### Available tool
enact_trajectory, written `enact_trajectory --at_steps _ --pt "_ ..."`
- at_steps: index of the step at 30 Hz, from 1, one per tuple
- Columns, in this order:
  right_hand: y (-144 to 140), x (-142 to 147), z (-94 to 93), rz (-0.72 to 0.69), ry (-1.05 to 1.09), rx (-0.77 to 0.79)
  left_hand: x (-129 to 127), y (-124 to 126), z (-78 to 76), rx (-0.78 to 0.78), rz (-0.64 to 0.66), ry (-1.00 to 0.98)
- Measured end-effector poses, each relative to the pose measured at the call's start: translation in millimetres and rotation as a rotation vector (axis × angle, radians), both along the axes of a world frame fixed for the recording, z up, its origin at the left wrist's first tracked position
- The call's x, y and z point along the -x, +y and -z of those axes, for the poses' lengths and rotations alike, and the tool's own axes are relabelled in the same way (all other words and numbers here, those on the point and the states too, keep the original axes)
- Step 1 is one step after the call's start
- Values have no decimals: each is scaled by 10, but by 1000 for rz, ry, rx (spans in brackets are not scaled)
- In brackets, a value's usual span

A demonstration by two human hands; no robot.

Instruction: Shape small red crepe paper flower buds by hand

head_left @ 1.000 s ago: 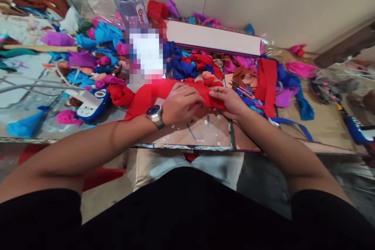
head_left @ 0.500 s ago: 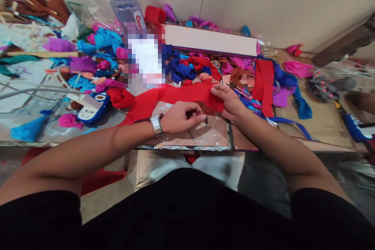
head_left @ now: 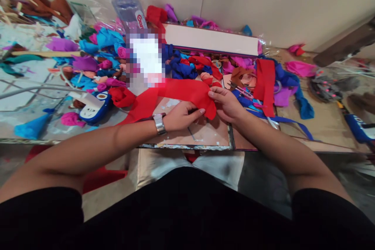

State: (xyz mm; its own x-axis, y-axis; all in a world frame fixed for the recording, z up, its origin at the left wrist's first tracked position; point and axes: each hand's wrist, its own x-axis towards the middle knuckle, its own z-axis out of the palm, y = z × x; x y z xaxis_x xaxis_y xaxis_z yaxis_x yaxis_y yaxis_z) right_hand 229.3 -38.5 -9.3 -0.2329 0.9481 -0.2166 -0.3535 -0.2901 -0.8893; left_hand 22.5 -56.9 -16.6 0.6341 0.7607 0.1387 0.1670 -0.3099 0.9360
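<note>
A long red strip (head_left: 184, 89), crepe paper or cloth by its look, stretches across the board in front of me, its right end bent downward. My right hand (head_left: 227, 103) pinches that end between thumb and fingers. Beside the folded end, my left hand (head_left: 182, 116) is closed, its thumb against the strip's lower edge; its other fingers are partly hidden behind the strip. The left wrist wears a metal watch (head_left: 159, 124). Right of my right hand lie pink-handled snips (head_left: 243, 90) and another red strip (head_left: 265, 86).
A clear bottle (head_left: 129, 9) with a white cap stands behind, next to a blurred patch. Crumpled blue (head_left: 181, 68), pink and purple pieces cover the back. A blue-and-white power strip (head_left: 95, 107) with a plugged cord lies left. A long pale box (head_left: 211, 40) sits near the wall.
The strip's right end has folded down between my hands. My left thumb has moved up to its edge, and a small dark thing at those fingertips no longer shows.
</note>
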Motion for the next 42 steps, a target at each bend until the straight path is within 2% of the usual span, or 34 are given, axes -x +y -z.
enact_trajectory --at_steps 6,9,11,14,16,17,19,21,23,25,27,30,36,42 --pt "-22 0 32 -26 -32 -22 21 22 56 -5 -157 100" --pt "-17 -11 58 -2 -66 -56 30 29 43 -19 -194 100" --pt "2 -26 83 5 -103 -87 47 18 12 -57 -157 69" --pt "48 -64 121 10 -172 -123 92 -24 -40 -162 24 16" --pt "73 -98 135 18 -241 -193 127 -53 -69 -291 130 3" --pt "79 -114 136 12 -290 -253 142 -61 -81 -369 130 0" --pt "70 -142 125 -21 -431 -419 162 -54 -102 -532 25 -9" --pt "32 -155 102 -68 -610 -612 167 -14 -112 -669 -153 4" --pt "-20 -152 80 -128 -764 -774 162 52 -101 -734 -290 44" --pt "-67 -141 69 -182 -866 -881 152 123 -66 -739 -307 81" --pt "-91 -132 71 -215 -921 -917 146 181 -19 -687 -291 140" --pt "-78 -136 88 -211 -954 -895 144 228 34 -625 -293 195" --pt "-22 -169 107 -193 -889 -840 146 252 53 -626 -297 212" --pt "34 -213 149 -45 -841 -837 156 283 88 -623 -405 148"
